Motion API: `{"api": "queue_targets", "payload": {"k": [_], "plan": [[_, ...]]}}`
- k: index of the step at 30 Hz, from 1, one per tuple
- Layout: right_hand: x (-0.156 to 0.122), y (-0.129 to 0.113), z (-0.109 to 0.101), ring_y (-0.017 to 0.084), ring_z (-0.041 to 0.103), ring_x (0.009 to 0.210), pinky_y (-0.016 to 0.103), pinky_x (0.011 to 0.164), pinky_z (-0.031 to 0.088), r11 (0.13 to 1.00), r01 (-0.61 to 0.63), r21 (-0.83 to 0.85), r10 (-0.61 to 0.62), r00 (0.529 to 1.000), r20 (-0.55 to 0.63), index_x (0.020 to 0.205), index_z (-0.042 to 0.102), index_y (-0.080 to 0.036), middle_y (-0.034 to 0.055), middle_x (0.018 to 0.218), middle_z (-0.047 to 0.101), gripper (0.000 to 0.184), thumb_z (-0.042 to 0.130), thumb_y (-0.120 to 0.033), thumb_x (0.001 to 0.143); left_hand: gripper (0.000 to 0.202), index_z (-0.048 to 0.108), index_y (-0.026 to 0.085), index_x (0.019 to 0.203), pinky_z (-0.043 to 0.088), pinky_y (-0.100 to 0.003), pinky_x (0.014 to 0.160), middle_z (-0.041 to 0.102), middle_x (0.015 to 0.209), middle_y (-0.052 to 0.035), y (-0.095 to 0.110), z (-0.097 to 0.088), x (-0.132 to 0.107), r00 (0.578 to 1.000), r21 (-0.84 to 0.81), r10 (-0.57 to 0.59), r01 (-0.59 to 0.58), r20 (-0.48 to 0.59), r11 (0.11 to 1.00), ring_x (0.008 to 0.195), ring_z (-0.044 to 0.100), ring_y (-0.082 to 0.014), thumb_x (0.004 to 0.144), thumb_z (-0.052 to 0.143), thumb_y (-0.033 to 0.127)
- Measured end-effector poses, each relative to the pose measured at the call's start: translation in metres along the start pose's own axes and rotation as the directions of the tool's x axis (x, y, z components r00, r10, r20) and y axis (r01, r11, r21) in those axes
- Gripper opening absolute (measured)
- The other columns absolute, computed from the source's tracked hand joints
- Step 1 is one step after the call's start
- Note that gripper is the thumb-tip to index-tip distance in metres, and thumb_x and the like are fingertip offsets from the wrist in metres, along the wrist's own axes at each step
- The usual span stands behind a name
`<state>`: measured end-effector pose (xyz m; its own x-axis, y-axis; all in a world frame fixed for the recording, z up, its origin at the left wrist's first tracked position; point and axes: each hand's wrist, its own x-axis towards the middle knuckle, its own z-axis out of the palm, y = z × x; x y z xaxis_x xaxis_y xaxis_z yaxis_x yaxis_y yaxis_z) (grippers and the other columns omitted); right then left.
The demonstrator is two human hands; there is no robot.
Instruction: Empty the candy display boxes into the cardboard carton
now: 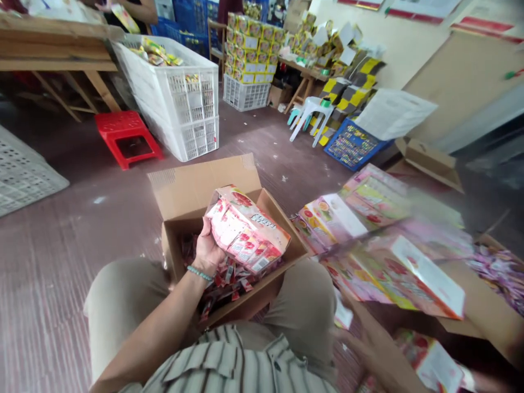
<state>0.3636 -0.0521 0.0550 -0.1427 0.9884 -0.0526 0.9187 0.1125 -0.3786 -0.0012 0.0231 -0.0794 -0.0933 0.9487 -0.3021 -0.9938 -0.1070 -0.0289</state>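
Observation:
My left hand [208, 248] is closed round one end of a pink printed carton box [249, 229] with fruit pictures. It holds the box tilted above an open cardboard box [200, 177] between my knees. Many small red sachets [231, 275] lie inside that cardboard box. A blurred forearm at lower right seems to be mine; my right hand [351, 314] is smeared by motion near the pink boxes, so its fingers cannot be made out. A white piece [343, 314] shows close to it.
Several pink fruit-printed boxes [409, 273] stand at right, beside a carton of purple sachets [497, 273]. Ahead are a red stool [129, 136], stacked white crates [196, 131], a white stool [313, 112] and a blue crate [354, 144]. Another person's hand [108, 5] shows at top left.

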Motion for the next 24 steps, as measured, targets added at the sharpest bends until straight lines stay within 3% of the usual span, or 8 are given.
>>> {"api": "queue_targets", "payload": {"k": [3,6,8,10,12,17,21,24], "plan": [[0.044,-0.069,0.048,0.043,0.042,0.15,0.061,0.119,0.041,0.903,0.107,0.417,-0.105,0.994,-0.027,0.165,0.023,-0.017,0.0228,0.16,0.046,0.141,0.089,-0.071,0.054,0.072,0.035,0.023,0.165,0.033,-0.059,0.125,0.068,0.142,-0.0137,-0.01,0.009,-0.01,0.997,0.03,-0.023,0.021,0.067,0.999,0.145,0.052,-0.0342,0.105,0.029,0.062],[0.084,-0.132,0.076,0.035,0.051,0.143,0.054,0.121,0.042,0.727,0.111,0.678,-0.083,0.994,-0.075,0.164,0.022,-0.019,0.0188,0.151,0.055,0.126,0.087,-0.065,0.066,0.084,0.04,0.022,0.162,0.037,-0.059,0.123,0.066,0.146,-0.0152,0.004,0.007,-0.016,0.995,0.108,-0.025,0.014,0.101,0.994,0.146,0.051,-0.0368,0.099,0.03,0.076],[0.1,-0.152,0.079,0.033,0.051,0.143,0.051,0.124,0.039,0.7,0.148,0.698,-0.097,0.989,-0.112,0.165,0.02,-0.02,0.0177,0.156,0.05,0.121,0.086,-0.059,0.071,0.095,0.045,0.02,0.159,0.043,-0.059,0.118,0.068,0.142,-0.0176,0.025,0.001,-0.018,1.0,0.193,-0.009,0.008,0.003,0.981,0.14,0.056,-0.0383,0.092,0.03,0.086],[0.111,-0.151,0.075,0.033,0.044,0.149,0.05,0.127,0.034,0.712,0.191,0.676,-0.183,0.979,-0.084,0.168,0.01,-0.021,0.0173,0.163,0.041,0.132,0.09,-0.054,0.069,0.092,0.051,0.021,0.153,0.051,-0.057,0.111,0.073,0.13,-0.0169,0.045,-0.004,-0.019,0.986,0.289,0.069,-0.022,-0.153,0.957,0.129,0.065,-0.0355,0.092,0.027,0.086],[0.12,-0.138,0.071,0.033,0.041,0.151,0.05,0.128,0.031,0.708,0.19,0.68,-0.258,0.966,-0.001,0.169,0.002,-0.022,0.0165,0.166,0.037,0.139,0.091,-0.056,0.068,0.075,0.057,0.023,0.147,0.055,-0.05,0.106,0.077,0.12,-0.0131,0.054,-0.004,-0.019,0.968,0.388,0.152,-0.065,-0.199,0.92,0.118,0.072,-0.0302,0.1,0.031,0.076],[0.132,-0.114,0.075,0.032,0.043,0.15,0.053,0.129,0.025,0.688,0.158,0.708,-0.204,0.979,-0.02,0.169,0.008,-0.02,0.016,0.157,0.05,0.124,0.078,-0.067,0.078,0.053,0.071,0.015,0.13,0.056,-0.041,0.105,0.08,0.114,-0.0133,0.036,0.007,-0.016,0.996,0.523,0.054,-0.008,-0.073,0.852,0.117,0.073,-0.0292,0.105,0.047,0.054],[0.14,-0.112,0.079,0.032,0.043,0.15,0.054,0.129,0.026,0.665,0.224,0.712,-0.274,0.961,-0.046,0.17,0.004,-0.021,0.0157,0.158,0.05,0.134,0.085,-0.064,0.072,0.052,0.073,0.018,0.129,0.055,-0.042,0.107,0.079,0.122,-0.0105,0.026,0.016,-0.019,0.975,0.536,0.217,-0.154,-0.056,0.83,0.123,0.07,-0.0296,0.105,0.046,0.055],[0.152,-0.1,0.077,0.03,0.036,0.155,0.05,0.131,0.025,0.641,0.174,0.748,-0.161,0.983,-0.091,0.169,0.016,-0.024,0.0124,0.164,0.043,0.121,0.078,-0.07,0.076,0.055,0.077,0.018,0.124,0.051,-0.044,0.112,0.074,0.133,-0.0107,0.027,0.027,-0.026,0.976,0.604,0.215,-0.193,0.038,0.773,0.134,0.063,-0.0317,0.103,0.048,0.06]]}}
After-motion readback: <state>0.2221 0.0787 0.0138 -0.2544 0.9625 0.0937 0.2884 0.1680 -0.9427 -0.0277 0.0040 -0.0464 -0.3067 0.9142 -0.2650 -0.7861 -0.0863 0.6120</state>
